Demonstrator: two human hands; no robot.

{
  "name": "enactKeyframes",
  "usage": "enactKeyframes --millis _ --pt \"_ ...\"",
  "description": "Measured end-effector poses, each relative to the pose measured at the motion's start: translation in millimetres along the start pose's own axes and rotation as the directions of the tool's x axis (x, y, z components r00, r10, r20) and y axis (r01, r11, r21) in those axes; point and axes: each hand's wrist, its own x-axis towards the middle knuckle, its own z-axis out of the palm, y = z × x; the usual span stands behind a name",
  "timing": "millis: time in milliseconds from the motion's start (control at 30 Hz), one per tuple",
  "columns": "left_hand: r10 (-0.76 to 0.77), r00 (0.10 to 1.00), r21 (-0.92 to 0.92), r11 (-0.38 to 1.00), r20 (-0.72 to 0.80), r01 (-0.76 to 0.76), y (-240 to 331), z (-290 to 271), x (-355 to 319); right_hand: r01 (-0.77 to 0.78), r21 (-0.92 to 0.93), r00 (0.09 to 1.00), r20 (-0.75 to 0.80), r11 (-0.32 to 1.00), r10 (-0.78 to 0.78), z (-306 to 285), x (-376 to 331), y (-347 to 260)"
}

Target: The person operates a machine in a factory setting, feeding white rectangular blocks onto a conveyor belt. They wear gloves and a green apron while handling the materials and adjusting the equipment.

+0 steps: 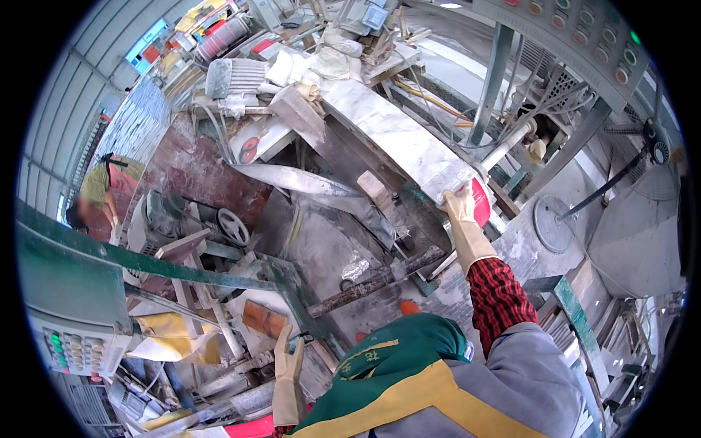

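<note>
My right hand, in a cream rubber glove, has its fingers curled over the near end of a long white marble slab with grey veins. A red rounded piece shows right beside that hand at the slab's end. My left hand, gloved the same way, is at the lower middle with thumb and fingers apart and nothing visible held. Just beyond its fingertips lies a reddish-brown block on a pale board. The underside of the slab and my right fingertips are partly hidden.
Control panels with coloured buttons stand at upper right and lower left. A green metal beam crosses the left side. A pedestal fan is at right. Another person bends over at far left. White sacks lie beyond the slab.
</note>
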Motion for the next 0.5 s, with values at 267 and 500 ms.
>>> enactKeyframes --millis 267,500 --pt "-0.027 0.999 0.008 1.0 0.022 0.027 -8.9 -19.7 -16.5 -0.211 0.184 0.975 0.109 0.96 0.193 -15.0 -14.9 -27.9" --pt "-0.13 0.985 -0.197 0.975 -0.112 0.107 -59.0 -54.3 -42.5 -0.129 0.37 0.991 0.01 0.92 0.135 -5.9 -26.1 -22.0"
